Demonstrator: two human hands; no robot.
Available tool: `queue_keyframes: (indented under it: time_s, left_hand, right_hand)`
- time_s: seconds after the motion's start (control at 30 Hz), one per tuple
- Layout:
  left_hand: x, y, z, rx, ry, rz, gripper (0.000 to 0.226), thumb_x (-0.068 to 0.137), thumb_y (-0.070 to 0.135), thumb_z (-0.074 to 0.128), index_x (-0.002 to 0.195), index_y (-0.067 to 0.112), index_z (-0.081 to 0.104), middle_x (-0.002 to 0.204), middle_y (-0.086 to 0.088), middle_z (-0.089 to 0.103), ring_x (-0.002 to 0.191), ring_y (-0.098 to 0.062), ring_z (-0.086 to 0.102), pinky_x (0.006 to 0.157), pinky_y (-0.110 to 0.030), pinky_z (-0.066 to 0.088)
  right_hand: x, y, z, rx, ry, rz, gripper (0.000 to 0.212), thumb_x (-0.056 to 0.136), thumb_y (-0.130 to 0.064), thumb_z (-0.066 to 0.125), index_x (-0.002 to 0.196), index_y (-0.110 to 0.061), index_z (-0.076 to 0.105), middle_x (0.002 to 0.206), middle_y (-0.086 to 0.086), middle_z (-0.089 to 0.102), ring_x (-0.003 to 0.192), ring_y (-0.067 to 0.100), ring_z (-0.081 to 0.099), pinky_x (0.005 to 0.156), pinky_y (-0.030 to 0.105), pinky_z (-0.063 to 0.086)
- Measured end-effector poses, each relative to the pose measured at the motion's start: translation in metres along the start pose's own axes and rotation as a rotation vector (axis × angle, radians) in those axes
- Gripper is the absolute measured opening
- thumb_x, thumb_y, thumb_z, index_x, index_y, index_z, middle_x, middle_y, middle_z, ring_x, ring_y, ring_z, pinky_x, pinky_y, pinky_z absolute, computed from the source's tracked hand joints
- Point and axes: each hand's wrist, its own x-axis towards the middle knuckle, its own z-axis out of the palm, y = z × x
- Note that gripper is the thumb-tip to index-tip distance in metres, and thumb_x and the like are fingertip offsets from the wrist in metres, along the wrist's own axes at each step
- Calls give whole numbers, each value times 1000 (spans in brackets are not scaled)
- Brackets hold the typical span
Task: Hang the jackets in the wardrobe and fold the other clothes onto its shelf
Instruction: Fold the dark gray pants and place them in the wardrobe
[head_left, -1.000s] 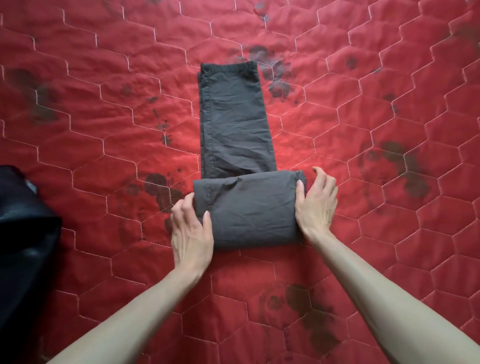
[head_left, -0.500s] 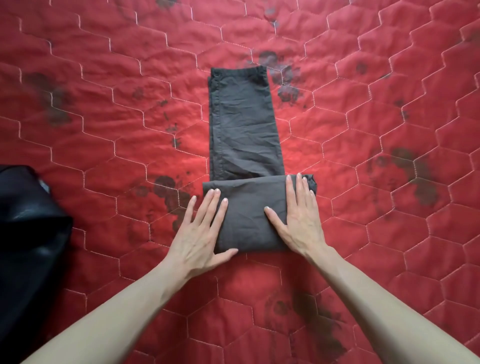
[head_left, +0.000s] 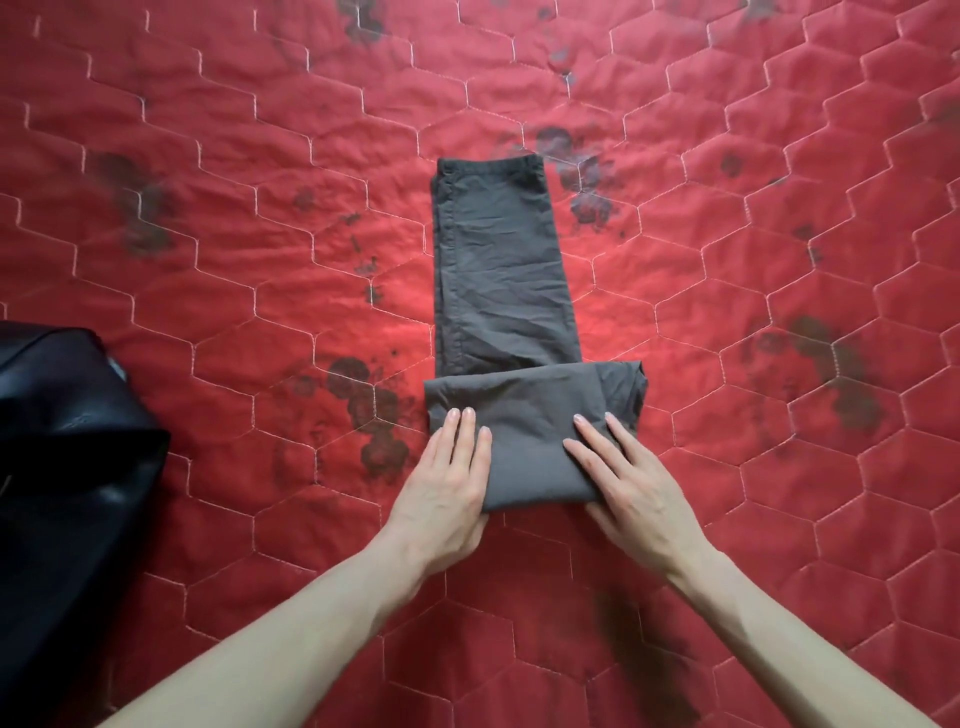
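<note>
Trousers (head_left: 501, 270), dark grey, are lying flat on the red quilted bedspread (head_left: 208, 208), in the middle of what I am seeing. The long part is stretching away from me toward 12 o'clock, and its far end has a neat straight edge. The end near me is folded over into a thick block that is sticking out a little wider than the long part on both sides.

My left hand (head_left: 441, 493) is resting on the 7 o'clock corner of that folded block. Its fingers (head_left: 460, 431) are lying straight and close together, flat on the cloth, not curling round anything. My right hand (head_left: 639, 483) is resting on the 5 o'clock corner of the block. Its fingers (head_left: 597, 436) are straight too and spread a bit, pointing toward 11 o'clock, pressing flat on the cloth.

A shiny black jacket (head_left: 67, 467) is lying at 9 o'clock, well apart from the trousers, partly cut off by the edge of my view.

The bedspread is showing white stitched hexagon shapes and dark flower prints here and there.
</note>
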Motion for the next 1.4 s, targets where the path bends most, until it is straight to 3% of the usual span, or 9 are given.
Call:
queue_keyframes:
  time_s: [0.13,0.23,0.33,0.57,0.7,0.9,1.13,1.27,1.4]
  left_hand:
    - [-4,-11,-25,-246,119,75,61,73,40,47,120,5,66,121,-17,72,116,-33,68,99,-39,57]
    - [-14,-25,-51,-517,65,12,39,73,44,53,105,23,62,81,3,72,77,-24,68,70,-32,53]
    - [-27,-35,-59,-851,55,-150,26,68,35,62,92,28,65,63,6,63,57,-12,56,61,-26,44]
    - [-31,-26,-68,-1565,204,-500,16,99,10,68,110,18,75,102,6,81,97,-5,74,82,-16,55]
    - [-26,-27,-51,-1520,265,-603,23,104,25,62,127,26,65,118,12,76,114,0,68,101,-21,51]
    - [-19,-38,-24,-1248,7,-577,46,93,30,72,129,40,44,112,34,67,108,6,65,104,-36,51]
    - [-9,-36,-19,-1152,42,-579,56,91,55,64,139,47,37,121,12,73,116,-24,69,101,-49,51]
    - [-11,-33,-12,-1177,124,-557,52,99,45,62,144,45,37,121,12,73,115,-22,69,101,-49,51]
    - [-13,-30,-9,-1243,201,-532,53,103,28,62,147,45,38,125,19,70,119,-8,66,110,-46,48]
  right_hand:
    - [-9,-10,-11,88,121,66,58,75,1,77,131,-10,65,139,2,65,133,29,60,112,34,42]
    - [-12,-14,-34,166,134,59,36,83,-18,73,119,-17,68,112,-5,72,104,20,71,92,27,50]
    - [-17,-21,-58,326,182,116,20,90,-31,68,108,-22,69,97,-14,71,82,9,70,74,25,51]
    - [-1,-29,-78,754,360,434,21,85,-27,78,104,-18,72,99,-15,74,90,3,72,85,15,51]
    - [36,-34,-75,900,333,554,18,90,-26,80,105,-27,70,103,-13,74,101,7,70,91,18,49]
    - [74,-15,-43,930,302,763,25,94,-42,75,113,-29,65,107,-18,71,107,-1,65,97,26,50]
    - [62,-22,-23,437,114,842,54,99,-60,52,144,-33,36,127,8,69,108,43,67,87,49,49]
    - [49,-32,-23,397,83,861,73,95,-66,54,154,-38,21,136,9,66,108,46,67,90,50,51]
    - [34,-38,-22,587,243,756,63,96,-45,69,149,-35,36,126,0,69,111,32,67,90,39,50]
